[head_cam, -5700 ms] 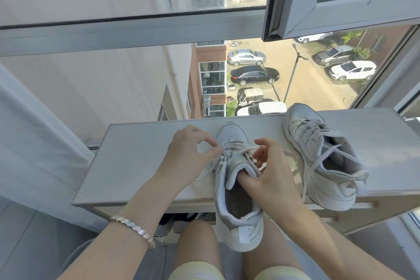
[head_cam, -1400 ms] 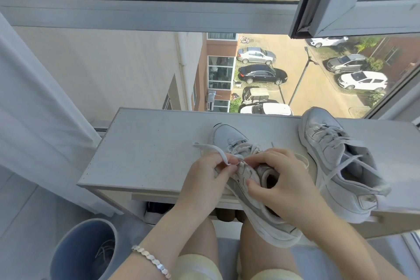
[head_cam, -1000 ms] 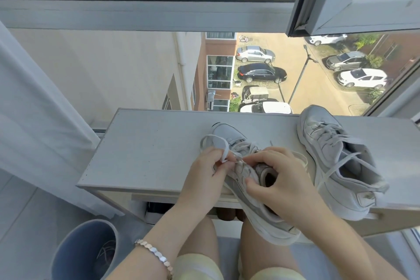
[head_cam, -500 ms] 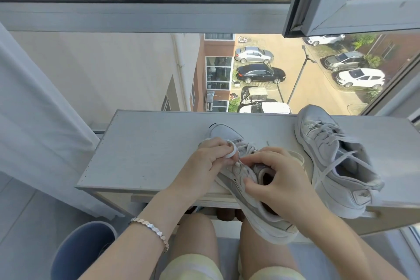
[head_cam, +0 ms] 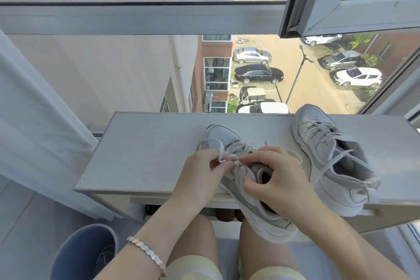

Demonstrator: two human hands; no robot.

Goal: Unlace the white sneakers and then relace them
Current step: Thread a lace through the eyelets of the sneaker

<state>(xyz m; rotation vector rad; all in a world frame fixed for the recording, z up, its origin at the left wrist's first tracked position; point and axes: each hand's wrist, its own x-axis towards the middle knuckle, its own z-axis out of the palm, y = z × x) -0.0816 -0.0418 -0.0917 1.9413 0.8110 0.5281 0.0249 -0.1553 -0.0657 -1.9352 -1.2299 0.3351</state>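
Head view: which shoe is being worked on, and where is it?
— The near sneaker (head_cam: 261,216). Its heel hangs over the person's lap and its toe rests on the pale shelf (head_cam: 147,150), tipped onto its side.
— And the hands?
— The left hand (head_cam: 200,177) pinches the lace (head_cam: 219,154) close to its tip, with a loose loop arching above the knuckles. The right hand (head_cam: 277,179) is curled over the collar, thumb and forefinger nipping the upper beside an eyelet, just where the lace tip sits.
— How far along, would you say?
— Partway at best. Crossings show over the forefoot and the top eyelets look unfinished. I cannot tell whether the lace is going in or coming out. The second sneaker (head_cam: 329,161) lies just beside it to the right, laced but untied, its ends trailing, so it looks like work remains there too.
— Counts?
— Two sneakers, two hands, one shelf, one bracelet (head_cam: 147,254) on the left wrist and one blue bin (head_cam: 81,252) on the floor.
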